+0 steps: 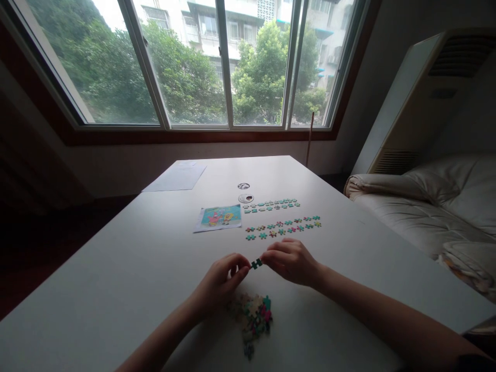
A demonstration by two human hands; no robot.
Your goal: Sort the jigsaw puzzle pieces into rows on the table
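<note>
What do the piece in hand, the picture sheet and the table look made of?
The piece, pinched between the left hand and the right hand, looks like thin printed cardboard: flat, with a teal face. The picture sheet seems to be paper or thin card, lying flat with a colour print. The table has a smooth white top with a soft sheen, perhaps laminate or painted board.

Daylit window (217, 67) behind white table (116, 268); pale sofa (426, 206) beside.

bright window (228, 62) backlight, dim room, wide-angle bending at edges.
</note>
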